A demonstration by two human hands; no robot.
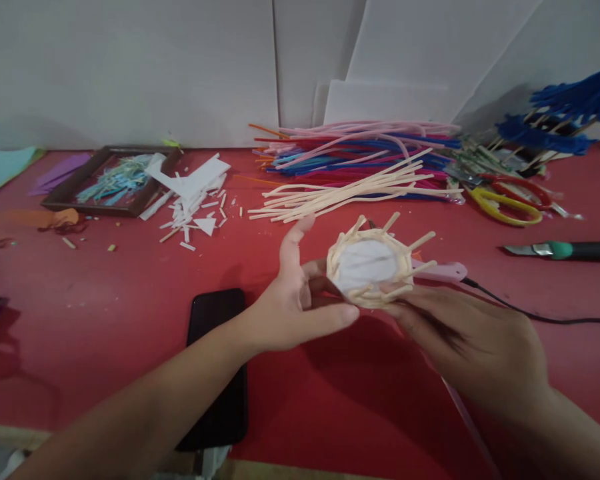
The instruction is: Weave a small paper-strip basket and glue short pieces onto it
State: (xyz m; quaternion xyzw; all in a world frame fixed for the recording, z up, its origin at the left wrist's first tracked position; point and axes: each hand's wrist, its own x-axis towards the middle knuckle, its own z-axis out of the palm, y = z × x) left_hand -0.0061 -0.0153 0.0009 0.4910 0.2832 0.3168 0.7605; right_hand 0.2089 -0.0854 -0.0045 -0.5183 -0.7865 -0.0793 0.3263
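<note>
A small round woven basket [369, 261] of cream stems, with a white disc as its base, is held up above the red table. Several stem ends stick out around its rim. My left hand [300, 293] grips its left side: the thumb lies at the near edge, the index finger points up and away, and the other fingers go partly out of sight behind the basket. At the lower right edge, my right hand [480, 340] pinches the basket between thumb and fingers, with some fingertips hidden.
Cream stems [340, 193] and coloured pipe cleaners [350, 147] lie behind the hands. Paper scraps [195, 190] and a brown frame [90, 207] sit back left. A black phone [217, 380] lies under my left forearm. Yellow-handled scissors [505, 207] and a knife [560, 250] rest right.
</note>
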